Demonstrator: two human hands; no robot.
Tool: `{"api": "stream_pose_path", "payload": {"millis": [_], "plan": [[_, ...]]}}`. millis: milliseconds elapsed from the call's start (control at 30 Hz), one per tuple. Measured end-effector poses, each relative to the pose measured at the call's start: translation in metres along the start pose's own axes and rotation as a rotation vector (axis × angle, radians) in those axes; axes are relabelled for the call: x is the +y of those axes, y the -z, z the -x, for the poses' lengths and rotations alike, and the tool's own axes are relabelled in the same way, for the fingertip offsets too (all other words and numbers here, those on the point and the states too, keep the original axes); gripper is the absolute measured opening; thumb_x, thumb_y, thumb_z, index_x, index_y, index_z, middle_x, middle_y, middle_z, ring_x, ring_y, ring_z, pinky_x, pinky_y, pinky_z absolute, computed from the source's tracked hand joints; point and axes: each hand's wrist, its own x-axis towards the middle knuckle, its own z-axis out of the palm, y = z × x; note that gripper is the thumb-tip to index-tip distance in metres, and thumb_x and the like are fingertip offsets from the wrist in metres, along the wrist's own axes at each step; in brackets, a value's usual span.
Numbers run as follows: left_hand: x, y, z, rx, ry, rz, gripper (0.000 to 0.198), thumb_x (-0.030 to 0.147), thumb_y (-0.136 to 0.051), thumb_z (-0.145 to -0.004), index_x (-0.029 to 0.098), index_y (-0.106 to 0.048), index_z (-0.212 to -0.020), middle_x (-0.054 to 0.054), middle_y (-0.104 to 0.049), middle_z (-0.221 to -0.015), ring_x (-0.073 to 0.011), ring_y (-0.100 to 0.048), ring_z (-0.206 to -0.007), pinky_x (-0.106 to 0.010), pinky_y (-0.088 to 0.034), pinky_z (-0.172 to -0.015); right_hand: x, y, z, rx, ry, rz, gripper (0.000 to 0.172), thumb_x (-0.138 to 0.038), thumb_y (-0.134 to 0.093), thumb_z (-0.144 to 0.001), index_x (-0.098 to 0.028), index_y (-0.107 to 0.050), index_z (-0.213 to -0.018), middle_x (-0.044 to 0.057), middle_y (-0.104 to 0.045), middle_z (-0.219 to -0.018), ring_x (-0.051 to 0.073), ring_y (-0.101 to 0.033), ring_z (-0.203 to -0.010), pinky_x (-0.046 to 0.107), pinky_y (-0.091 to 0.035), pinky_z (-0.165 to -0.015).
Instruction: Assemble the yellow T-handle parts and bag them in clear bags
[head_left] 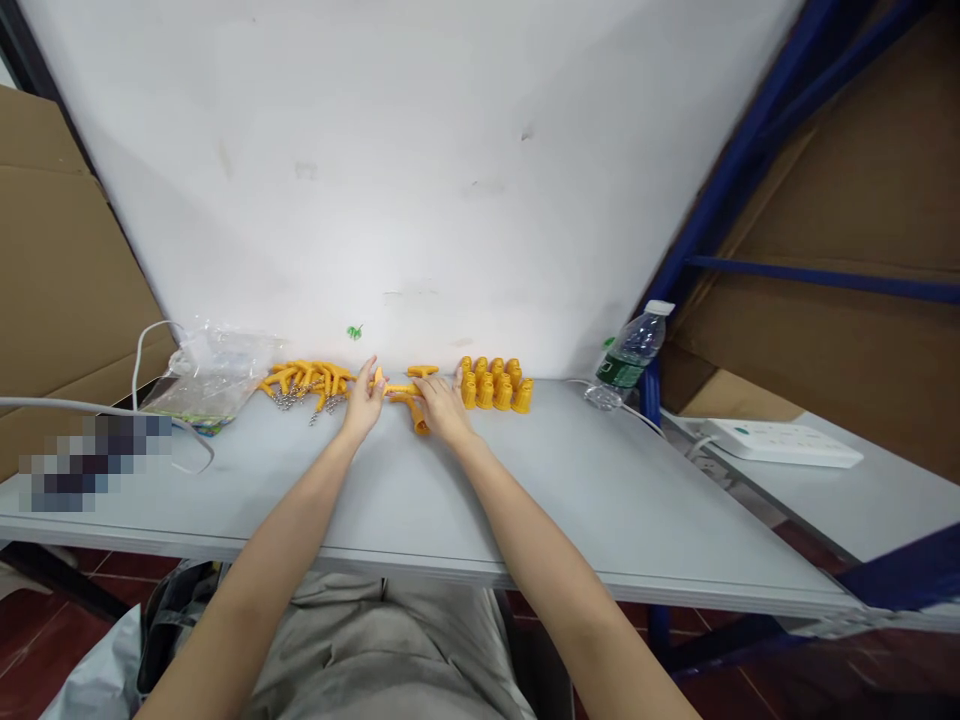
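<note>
My left hand (364, 404) is closed, its thumb and fingers pinching a yellow T-shaped corkscrew handle (379, 379). A yellow shaft-like part (403, 390) bridges the space to my right hand (444, 405), whose curled fingers close on its other end. Just below them a yellow bell-shaped piece (421, 424) lies tilted on the table, close to the right fingertips. Behind the right hand is another yellow T-shaped piece (423, 370). To the left lies a pile of yellow handles with metal spirals (304, 378). Yellow bell-shaped cups (496, 388) stand in rows on the right.
Clear plastic bags (214, 370) lie at the left of the grey table (585, 500), beside a white cable (137, 360). A plastic bottle (636, 350) leans at the right near a blue frame post. Farther right sits a white power strip (784, 443). A white panel (420, 180) rises behind.
</note>
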Motion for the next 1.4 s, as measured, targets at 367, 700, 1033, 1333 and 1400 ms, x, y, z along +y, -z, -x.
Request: {"api": "stream_pose_path", "payload": {"millis": [367,700,1033,1333,1400], "plan": [[0.008,0.012,0.009,-0.192,-0.138,-0.617,0.043,0.025,-0.056,-0.084,0.02,-0.057,-0.127,-0.002,-0.068,-0.08,-0.0141,-0.058,-0.062,-0.026,-0.047,-0.07,0.008,-0.001,0.001,0.056,0.003,0.003,0.03,-0.013,-0.044,-0.092,-0.018,-0.059,-0.117,0.011,-0.069,-0.108,0.026,-0.062,-0.103,0.063,-0.015,-0.115],[0.02,0.01,0.009,-0.14,0.11,-0.477,0.032,0.019,-0.058,-0.074,0.022,-0.061,-0.106,0.009,-0.05,-0.052,-0.011,-0.048,-0.045,-0.021,-0.039,-0.051,0.005,0.001,0.001,0.019,0.02,-0.023,0.027,-0.016,-0.04,-0.095,-0.022,-0.061,-0.11,0.009,-0.071,-0.105,0.024,-0.063,-0.102,0.063,-0.009,-0.116],[0.029,0.008,0.011,-0.172,0.129,-0.459,0.033,0.016,-0.06,-0.072,0.021,-0.06,-0.105,0.009,-0.049,-0.049,-0.009,-0.045,-0.04,-0.02,-0.037,-0.049,0.005,0.003,0.002,-0.022,0.016,0.01,0.024,-0.012,-0.044,-0.091,-0.02,-0.061,-0.107,0.009,-0.07,-0.104,0.025,-0.063,-0.103,0.062,-0.013,-0.116],[0.031,-0.001,0.02,-0.182,-0.182,-0.706,0.03,0.018,-0.053,-0.08,0.022,-0.065,-0.107,0.0,-0.063,-0.073,-0.0151,-0.057,-0.065,-0.024,-0.043,-0.069,0.011,-0.004,0.003,-0.065,0.003,-0.111,0.04,-0.013,-0.04,-0.093,-0.024,-0.054,-0.129,0.011,-0.063,-0.13,0.026,-0.059,-0.119,0.068,-0.016,-0.112],[0.031,0.0,0.02,-0.168,-0.197,-0.695,0.029,0.019,-0.052,-0.082,0.021,-0.065,-0.107,0.0,-0.064,-0.076,-0.0141,-0.056,-0.065,-0.023,-0.044,-0.069,0.011,-0.004,0.004,-0.069,0.003,-0.109,0.043,-0.013,-0.039,-0.093,-0.024,-0.051,-0.133,0.012,-0.06,-0.134,0.026,-0.056,-0.123,0.067,-0.016,-0.113]]}}
